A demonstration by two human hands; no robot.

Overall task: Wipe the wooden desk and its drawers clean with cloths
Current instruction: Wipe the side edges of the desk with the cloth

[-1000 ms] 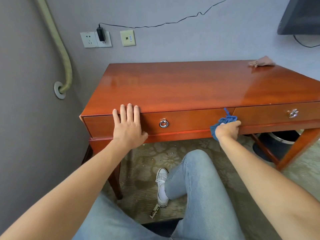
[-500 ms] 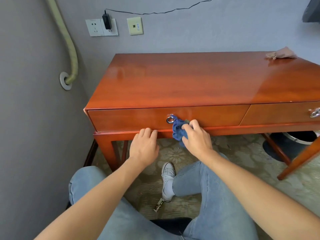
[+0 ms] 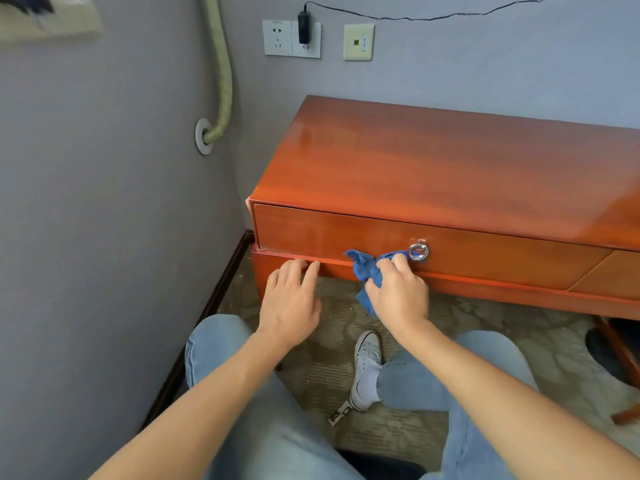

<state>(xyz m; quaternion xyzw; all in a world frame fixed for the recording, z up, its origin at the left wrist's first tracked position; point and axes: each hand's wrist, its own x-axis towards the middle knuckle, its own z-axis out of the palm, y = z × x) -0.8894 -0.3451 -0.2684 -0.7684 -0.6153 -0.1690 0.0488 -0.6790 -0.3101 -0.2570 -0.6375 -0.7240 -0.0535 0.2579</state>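
We see the blue cloth (image 3: 367,271) bunched against the lower edge of the left drawer (image 3: 346,233), just left of its ring pull (image 3: 418,251). Our right hand (image 3: 398,292) grips the cloth with curled fingers. Our left hand (image 3: 291,299) lies flat, fingers nearly straight, tips touching the rail under the drawer near the table (image 3: 450,168) corner. Below are our jeans-clad knees, a white shoe (image 3: 365,368) and patterned carpet (image 3: 485,327); the wall holds sockets (image 3: 291,38) and a hose (image 3: 221,71).

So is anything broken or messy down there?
A bit messy: small crumbs dot the carpet by the desk leg, and a small metal thing lies loose beside the shoe. Nothing looks broken.
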